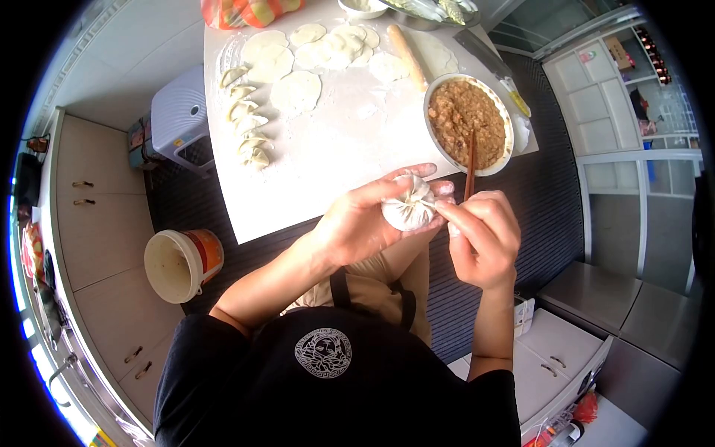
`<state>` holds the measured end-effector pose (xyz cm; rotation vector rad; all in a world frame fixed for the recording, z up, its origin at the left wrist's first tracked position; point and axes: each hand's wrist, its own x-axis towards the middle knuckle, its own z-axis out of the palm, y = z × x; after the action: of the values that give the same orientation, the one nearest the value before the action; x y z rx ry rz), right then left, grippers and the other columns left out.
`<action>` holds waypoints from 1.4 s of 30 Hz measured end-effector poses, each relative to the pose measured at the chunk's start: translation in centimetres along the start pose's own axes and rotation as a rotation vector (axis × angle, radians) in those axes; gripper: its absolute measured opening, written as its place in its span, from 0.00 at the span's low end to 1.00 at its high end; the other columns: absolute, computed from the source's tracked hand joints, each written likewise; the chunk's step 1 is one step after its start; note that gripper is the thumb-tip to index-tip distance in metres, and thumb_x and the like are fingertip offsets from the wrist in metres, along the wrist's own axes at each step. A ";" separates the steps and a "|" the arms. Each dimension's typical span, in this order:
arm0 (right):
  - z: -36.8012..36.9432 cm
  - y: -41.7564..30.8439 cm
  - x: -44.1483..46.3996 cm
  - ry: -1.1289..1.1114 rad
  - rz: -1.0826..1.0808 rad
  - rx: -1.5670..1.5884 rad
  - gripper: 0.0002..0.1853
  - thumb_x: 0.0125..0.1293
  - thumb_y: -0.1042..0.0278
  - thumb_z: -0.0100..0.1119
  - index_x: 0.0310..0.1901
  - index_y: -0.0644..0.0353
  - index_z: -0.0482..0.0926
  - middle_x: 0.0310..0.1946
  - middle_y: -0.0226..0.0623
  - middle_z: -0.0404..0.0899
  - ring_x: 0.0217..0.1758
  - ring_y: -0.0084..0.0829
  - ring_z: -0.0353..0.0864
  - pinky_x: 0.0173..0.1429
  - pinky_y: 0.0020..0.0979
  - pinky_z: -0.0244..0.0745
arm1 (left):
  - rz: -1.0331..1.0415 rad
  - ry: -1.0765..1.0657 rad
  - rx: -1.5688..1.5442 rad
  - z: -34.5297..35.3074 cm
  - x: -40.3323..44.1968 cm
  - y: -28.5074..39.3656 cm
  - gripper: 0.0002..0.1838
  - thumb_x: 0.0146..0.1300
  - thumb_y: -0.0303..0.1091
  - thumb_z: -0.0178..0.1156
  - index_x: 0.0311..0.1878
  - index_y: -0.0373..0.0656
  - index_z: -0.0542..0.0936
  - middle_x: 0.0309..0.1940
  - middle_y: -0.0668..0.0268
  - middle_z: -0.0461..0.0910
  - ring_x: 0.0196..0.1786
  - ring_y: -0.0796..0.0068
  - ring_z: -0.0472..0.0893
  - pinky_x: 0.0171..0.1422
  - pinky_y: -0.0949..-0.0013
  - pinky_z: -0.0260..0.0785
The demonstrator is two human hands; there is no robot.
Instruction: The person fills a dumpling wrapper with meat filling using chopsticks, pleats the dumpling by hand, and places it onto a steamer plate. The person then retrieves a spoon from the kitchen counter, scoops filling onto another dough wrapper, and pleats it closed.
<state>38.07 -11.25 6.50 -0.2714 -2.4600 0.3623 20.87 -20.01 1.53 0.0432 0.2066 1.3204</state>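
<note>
A round pleated bun (407, 211) of pale dough lies in the cupped palm of my left hand (357, 220). Thumb and fingers curve around it. My right hand (484, 240) pinches the gathered dough at the bun's side between thumb and forefinger. Just beyond the right hand stands a white bowl (509, 147) of brown minced filling (465, 119). A pair of wooden chopsticks (471, 164) leans in it across the near rim. Several flat dough wrappers (296, 92) lie on the floured table (335, 149), with a row of folded dumplings (242, 112) along its left side.
A rolling pin (407, 58) lies left of the bowl, near a dark knife (482, 54). At the back are a bowl of greens (432, 10) and a red-and-yellow bag (249, 12). A plastic stool (181, 112) and a bucket (170, 267) stand on the floor at left.
</note>
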 end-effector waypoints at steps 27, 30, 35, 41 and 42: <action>5.5 -7.0 -5.2 0.272 0.303 0.044 0.41 0.60 0.58 0.66 0.68 0.72 0.58 0.69 0.58 0.60 0.71 0.56 0.62 0.73 0.52 0.55 | 0.133 -0.085 -0.298 -1.5 -2.9 -5.1 0.30 0.76 0.52 0.34 0.70 0.38 0.62 0.68 0.57 0.67 0.70 0.62 0.66 0.75 0.57 0.55; 5.6 -10.1 -5.9 0.216 0.326 -0.032 0.41 0.58 0.58 0.67 0.68 0.71 0.60 0.68 0.56 0.61 0.72 0.54 0.61 0.72 0.53 0.55 | 0.064 -0.104 -0.330 -2.3 -4.6 -6.6 0.28 0.76 0.50 0.37 0.68 0.39 0.64 0.66 0.58 0.69 0.69 0.63 0.68 0.74 0.57 0.57; 6.2 -11.9 -7.4 0.137 0.257 -0.174 0.38 0.58 0.57 0.65 0.67 0.67 0.63 0.67 0.51 0.65 0.73 0.51 0.60 0.74 0.54 0.49 | 0.029 -0.263 -0.313 -3.3 -7.0 -8.8 0.23 0.74 0.45 0.45 0.63 0.40 0.70 0.59 0.60 0.76 0.61 0.64 0.75 0.69 0.60 0.63; 6.0 -13.7 -6.8 0.198 0.277 0.135 0.37 0.60 0.63 0.64 0.68 0.68 0.61 0.67 0.55 0.63 0.74 0.53 0.58 0.74 0.49 0.54 | 0.206 -0.238 -0.279 -2.0 -9.5 -9.1 0.23 0.74 0.44 0.45 0.63 0.38 0.70 0.57 0.59 0.77 0.59 0.64 0.75 0.68 0.61 0.63; 5.9 -13.6 -6.5 0.231 0.286 0.230 0.37 0.60 0.64 0.64 0.68 0.69 0.61 0.68 0.55 0.62 0.74 0.53 0.58 0.74 0.48 0.55 | 0.271 -0.190 -0.275 -1.5 -9.7 -8.9 0.23 0.74 0.44 0.45 0.63 0.38 0.70 0.58 0.59 0.76 0.59 0.64 0.75 0.68 0.61 0.63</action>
<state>38.04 -27.03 2.74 -0.5366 -2.1318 0.6895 26.85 -31.72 -0.01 -0.0380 -0.1483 1.5941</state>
